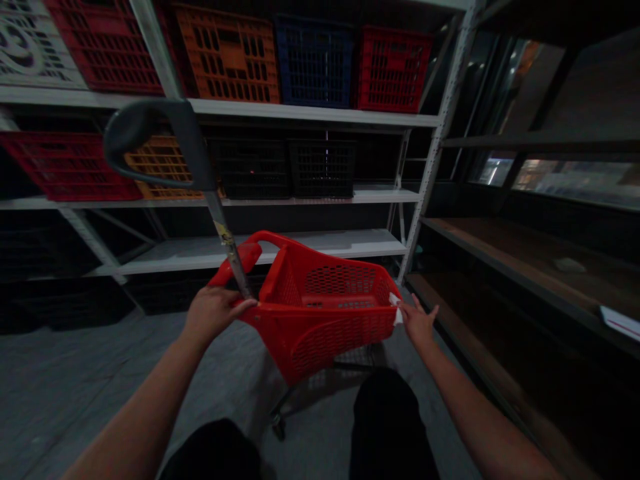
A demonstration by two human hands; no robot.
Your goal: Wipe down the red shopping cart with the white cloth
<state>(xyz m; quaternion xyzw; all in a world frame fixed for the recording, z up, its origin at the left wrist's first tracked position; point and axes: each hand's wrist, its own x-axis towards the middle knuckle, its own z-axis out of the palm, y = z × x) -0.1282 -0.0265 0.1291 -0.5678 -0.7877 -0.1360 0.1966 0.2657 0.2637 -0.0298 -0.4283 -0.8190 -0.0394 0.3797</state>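
A small red plastic shopping cart (325,327) stands side-on on the floor before me, its basket walls full of openings. My left hand (215,313) is closed on its rim at the rear corner, beside the push handle, thumb lying along the edge. At the opposite end, my right hand (417,320) pinches a crumpled white cloth or tissue (397,310) against the top rim, its other fingers spread. A metal pole (230,247) with a dark grey loop handle (150,143) rises next to my left hand; where its lower end joins is hidden.
White metal shelving (310,115) behind the cart holds an orange crate (230,57), a blue crate (316,63), red crates and black ones. Brown shelves (540,267) run along the right, with a flat white object (620,321) on one. My knees flank the cart's near side.
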